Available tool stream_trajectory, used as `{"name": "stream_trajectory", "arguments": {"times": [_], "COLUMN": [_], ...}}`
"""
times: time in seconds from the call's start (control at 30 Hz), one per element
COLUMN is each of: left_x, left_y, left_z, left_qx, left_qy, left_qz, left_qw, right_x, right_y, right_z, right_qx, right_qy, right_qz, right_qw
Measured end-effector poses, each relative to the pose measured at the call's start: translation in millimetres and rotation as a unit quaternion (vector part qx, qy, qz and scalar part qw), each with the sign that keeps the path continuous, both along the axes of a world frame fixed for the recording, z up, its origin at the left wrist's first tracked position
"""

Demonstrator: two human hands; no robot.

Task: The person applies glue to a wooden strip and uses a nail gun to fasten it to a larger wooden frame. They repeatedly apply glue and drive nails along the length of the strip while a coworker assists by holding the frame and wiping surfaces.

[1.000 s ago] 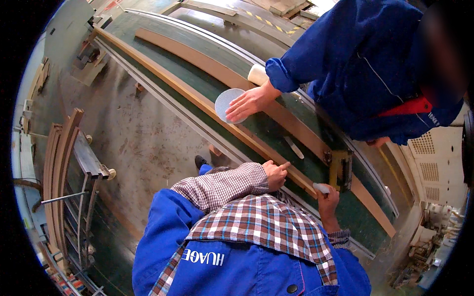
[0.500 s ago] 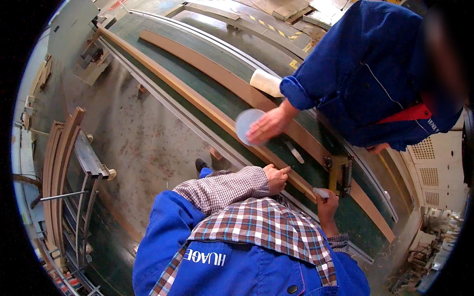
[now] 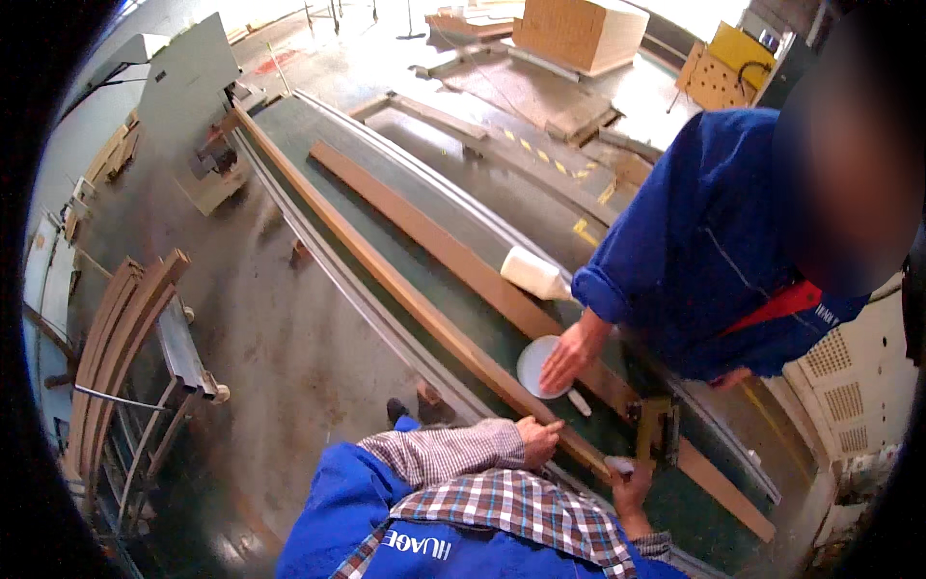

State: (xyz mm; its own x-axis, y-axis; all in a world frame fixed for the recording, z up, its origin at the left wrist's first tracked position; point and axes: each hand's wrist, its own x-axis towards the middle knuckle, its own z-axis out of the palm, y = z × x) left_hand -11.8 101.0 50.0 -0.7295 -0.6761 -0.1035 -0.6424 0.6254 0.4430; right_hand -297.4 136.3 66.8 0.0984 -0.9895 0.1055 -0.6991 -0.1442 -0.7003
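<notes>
My left hand (image 3: 538, 442) is closed on a long, narrow wooden strip (image 3: 424, 309), its index finger lying along the top. Farther right along the same strip, my right hand (image 3: 632, 487) pinches a small whitish piece (image 3: 619, 465) against its end part. What exactly that piece is cannot be made out. Across from me, a co-worker's hand (image 3: 576, 357) rests on a round, pale disc (image 3: 536, 365), between my strip and a wider brown board (image 3: 415, 207). A small white slender object (image 3: 580, 402) lies by the disc.
The strip and board lie on a long green-topped table (image 3: 294, 121) edged with metal rails. A white bottle (image 3: 533, 274) lies near the co-worker's sleeve. A yellowish metal device (image 3: 658, 434) sits across the board. Curved wooden pieces (image 3: 125, 338) stand on a rack at left.
My view has tilted up, so the scene sits lower. The co-worker's hand and disc have moved right, off the strip, toward the slender white object. My hands keep their places on the strip.
</notes>
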Motion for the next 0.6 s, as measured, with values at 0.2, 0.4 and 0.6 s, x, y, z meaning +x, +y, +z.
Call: {"name": "stream_trajectory", "arguments": {"times": [0.2,0.4,0.6], "left_x": [23.5,38.2,39.3], "left_y": [-0.9,3.1,5.0], "left_z": [40.9,-16.8,22.5], "left_qx": [-0.092,-0.022,0.038], "left_qy": [0.018,0.046,0.047], "left_qz": [0.007,-0.034,0.037], "left_qw": [0.996,0.998,0.998], "right_x": [33.6,33.0,33.5], "right_y": [-5.2,-25.2,-18.2], "right_z": [48.8,6.5,6.3], "right_qx": [-0.076,-0.165,-0.171], "right_qy": [-0.022,0.081,0.103], "right_qz": [0.04,0.066,0.053], "right_qw": [0.996,0.981,0.978]}}
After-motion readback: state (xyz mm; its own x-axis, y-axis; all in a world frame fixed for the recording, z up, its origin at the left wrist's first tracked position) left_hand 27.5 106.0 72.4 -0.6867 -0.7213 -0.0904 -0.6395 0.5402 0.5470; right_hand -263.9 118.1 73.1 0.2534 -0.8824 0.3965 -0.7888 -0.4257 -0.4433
